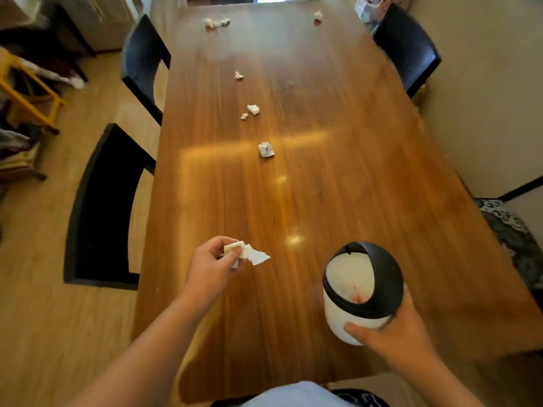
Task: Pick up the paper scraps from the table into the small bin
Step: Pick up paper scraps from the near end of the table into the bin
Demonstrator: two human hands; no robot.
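Observation:
My left hand (212, 261) pinches a torn white paper scrap (255, 255) just above the near part of the wooden table (338, 177). The small white bin (355, 315) with a black swing-lid top is gripped low on its side by my right hand (390, 333), to the right of the scrap. More crumpled scraps lie along the table's middle: one (266, 149) nearest, a pair (253, 109) farther, a small one (238, 75) beyond. Others sit at the far end, left (216, 22) and right (318, 15).
Two black chairs (100, 207) (141, 60) stand along the table's left side and one (407, 45) at the far right. A yellow frame (32, 92) and clutter are on the floor at left. A patterned cushion (511, 230) is at right.

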